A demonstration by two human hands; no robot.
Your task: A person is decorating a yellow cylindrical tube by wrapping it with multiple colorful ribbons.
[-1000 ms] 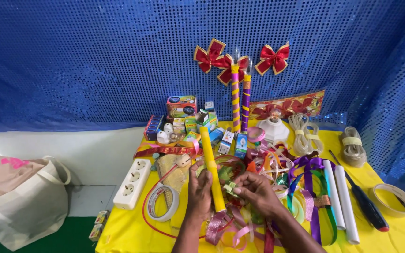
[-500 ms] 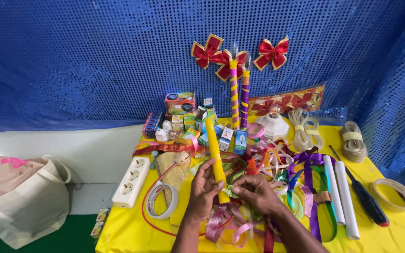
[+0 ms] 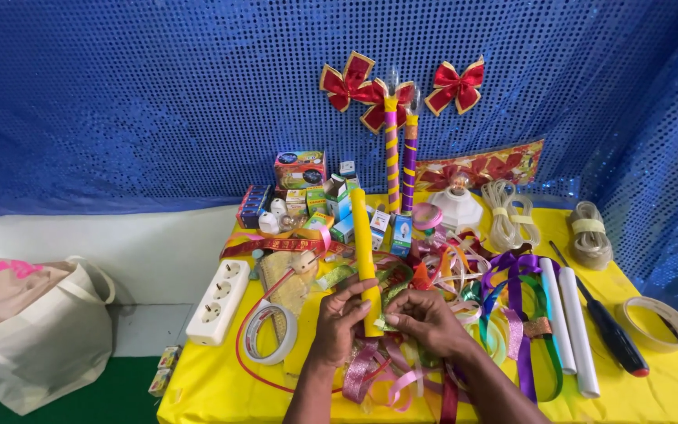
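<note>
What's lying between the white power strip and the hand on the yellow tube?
In the head view, a roll of clear tape lies between the power strip and the left hand.

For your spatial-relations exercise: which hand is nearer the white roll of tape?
Left. The left hand lies just right of the white roll of tape; the right hand is farther right.
</note>
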